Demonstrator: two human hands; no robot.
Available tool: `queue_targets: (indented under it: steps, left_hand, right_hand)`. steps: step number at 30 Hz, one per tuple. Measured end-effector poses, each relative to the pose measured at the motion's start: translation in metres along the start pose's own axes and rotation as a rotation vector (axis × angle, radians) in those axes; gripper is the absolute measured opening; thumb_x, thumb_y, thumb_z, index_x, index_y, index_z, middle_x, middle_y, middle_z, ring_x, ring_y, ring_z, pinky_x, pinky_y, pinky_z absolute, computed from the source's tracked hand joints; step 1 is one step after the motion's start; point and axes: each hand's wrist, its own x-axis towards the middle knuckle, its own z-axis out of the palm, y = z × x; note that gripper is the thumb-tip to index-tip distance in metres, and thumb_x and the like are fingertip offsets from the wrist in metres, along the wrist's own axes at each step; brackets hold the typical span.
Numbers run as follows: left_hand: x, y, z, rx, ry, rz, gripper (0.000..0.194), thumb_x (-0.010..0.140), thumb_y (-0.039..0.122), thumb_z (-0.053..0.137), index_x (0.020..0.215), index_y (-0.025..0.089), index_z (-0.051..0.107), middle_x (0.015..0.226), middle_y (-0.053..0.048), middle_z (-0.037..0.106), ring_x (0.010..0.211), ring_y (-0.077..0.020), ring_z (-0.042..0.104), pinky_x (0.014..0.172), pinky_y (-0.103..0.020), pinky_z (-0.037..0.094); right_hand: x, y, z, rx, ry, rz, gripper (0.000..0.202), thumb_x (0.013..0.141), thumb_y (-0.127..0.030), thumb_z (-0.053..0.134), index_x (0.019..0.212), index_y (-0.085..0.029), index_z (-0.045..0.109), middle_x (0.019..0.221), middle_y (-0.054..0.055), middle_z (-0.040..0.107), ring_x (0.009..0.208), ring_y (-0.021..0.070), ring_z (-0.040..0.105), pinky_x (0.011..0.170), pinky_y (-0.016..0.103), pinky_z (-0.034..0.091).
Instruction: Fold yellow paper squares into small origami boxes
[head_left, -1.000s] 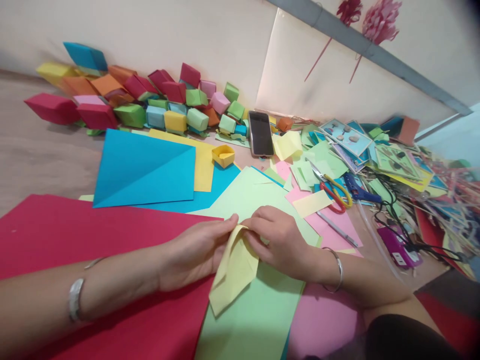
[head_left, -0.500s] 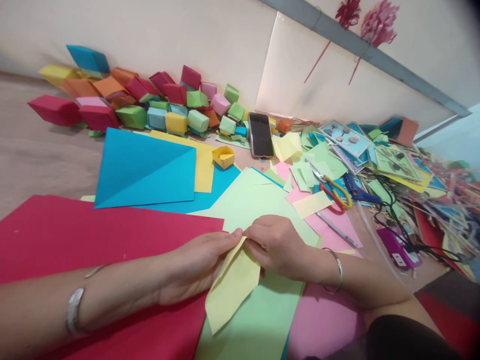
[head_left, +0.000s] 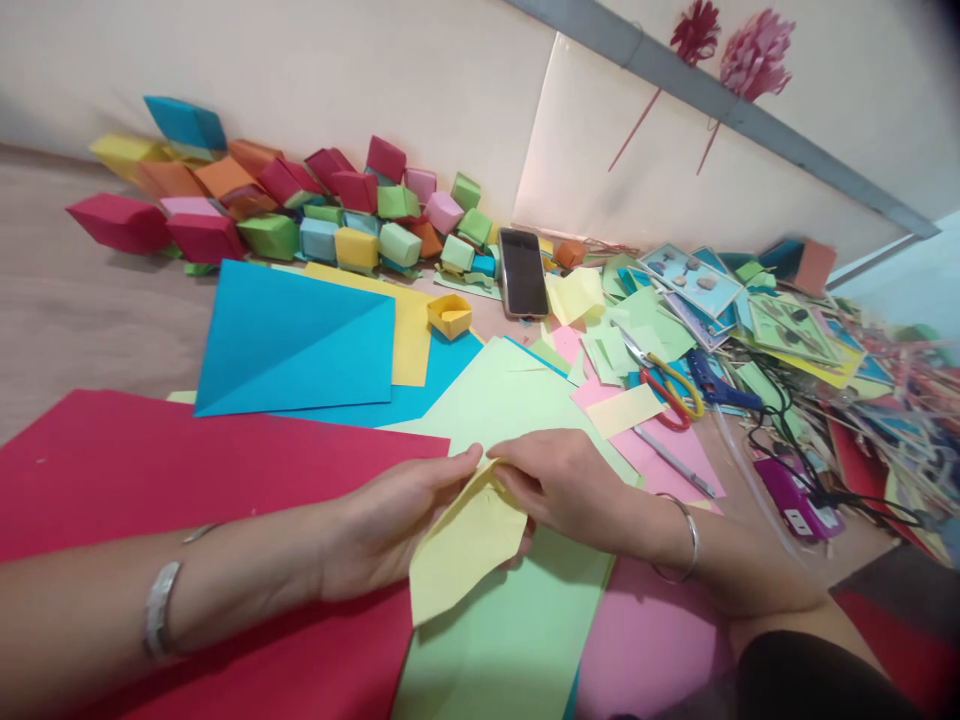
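A pale yellow piece of folded paper [head_left: 466, 545] is held between both hands, in the lower middle of the view. My left hand [head_left: 401, 515] supports it from the left and beneath, with the thumb raised just off its upper edge. At the top end, my right hand [head_left: 559, 490] pinches the paper between thumb and fingers. The paper's lower flap hangs loose toward me, over light green sheets [head_left: 510, 640]. Some left fingertips show past the paper's right edge; the rest are hidden behind it.
Large red sheets [head_left: 187, 470] lie left, blue card [head_left: 300, 345] behind them. Folded paper boxes [head_left: 270, 237] line the wall. A small yellow tray [head_left: 450, 318], phone [head_left: 523, 275], scissors [head_left: 667, 390], cutter [head_left: 675, 460], glue gun [head_left: 720, 380] and purple power strip [head_left: 799, 495] lie beyond and right.
The yellow paper has turned, its lower flap rising and showing a broader face. My left thumb has lifted away from the top edge. My right hand still pinches there.
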Motion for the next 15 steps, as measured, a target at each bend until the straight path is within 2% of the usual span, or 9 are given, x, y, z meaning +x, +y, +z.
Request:
queue_targets:
  steps: [2,3,5,7,10,12,15]
  left_hand:
    - [-0.001,0.003,0.001,-0.023,0.004,0.063,0.053,0.094,0.053,0.044,0.100,0.007,0.070,0.093,-0.015,0.074,0.085,-0.0241,0.071,0.082,-0.034,0.054]
    - [-0.001,0.004,0.002,-0.029,0.027,0.090,0.052,0.094,0.053,0.045,0.101,0.007,0.069,0.094,-0.016,0.074,0.085,-0.0247,0.071,0.082,-0.035,0.055]
    - [-0.002,0.007,0.004,-0.029,0.112,0.144,0.051,0.095,0.052,0.043,0.098,0.007,0.068,0.092,-0.018,0.074,0.083,-0.0250,0.072,0.076,-0.033,0.055]
    - [-0.002,0.009,0.003,-0.020,0.215,0.221,0.046,0.095,0.050,0.044,0.090,0.010,0.065,0.085,-0.017,0.073,0.075,-0.0229,0.071,0.065,-0.029,0.054]
    - [-0.003,0.009,-0.003,0.057,0.297,0.424,0.038,0.089,0.053,0.056,0.093,0.015,0.062,0.076,-0.008,0.066,0.065,-0.0169,0.063,0.050,-0.022,0.046]
    - [-0.004,0.009,-0.007,0.215,0.321,0.602,0.047,0.077,0.052,0.073,0.108,0.019,0.060,0.077,-0.001,0.059,0.061,-0.0131,0.055,0.047,-0.021,0.043]
    - [-0.004,0.006,-0.011,0.481,0.386,0.775,0.081,0.054,0.033,0.091,0.124,0.024,0.052,0.094,0.001,0.055,0.066,-0.0109,0.053,0.058,-0.023,0.048]
  right_hand:
    - [0.002,0.003,-0.004,0.028,-0.015,0.049,0.020,0.088,-0.012,0.048,0.099,-0.016,0.064,0.065,-0.001,0.063,0.055,0.0097,0.049,0.054,0.022,0.028]
    - [0.003,0.004,-0.007,0.029,-0.011,0.072,0.018,0.087,-0.013,0.050,0.098,-0.017,0.064,0.065,-0.002,0.062,0.055,0.0097,0.049,0.054,0.022,0.028]
    - [0.005,0.008,-0.011,0.025,0.024,0.118,0.013,0.088,-0.016,0.051,0.078,-0.017,0.060,0.063,-0.001,0.058,0.057,0.0101,0.048,0.055,0.022,0.030]
    - [0.008,0.012,-0.013,0.045,0.086,0.171,0.024,0.088,-0.019,0.052,0.064,-0.018,0.049,0.062,-0.001,0.053,0.059,0.0105,0.047,0.057,0.023,0.032]
    - [0.012,0.014,-0.013,0.166,0.160,0.285,0.022,0.085,-0.020,0.051,0.066,-0.020,0.041,0.058,-0.004,0.048,0.053,0.0089,0.042,0.053,0.022,0.031]
    - [0.014,0.012,-0.010,0.252,0.181,0.383,0.018,0.081,-0.021,0.050,0.070,-0.022,0.037,0.055,-0.007,0.045,0.047,0.0079,0.038,0.048,0.021,0.028]
    - [0.016,0.006,-0.002,0.274,0.185,0.483,0.013,0.080,-0.022,0.048,0.078,-0.023,0.036,0.053,-0.008,0.044,0.044,0.0091,0.039,0.045,0.021,0.025]
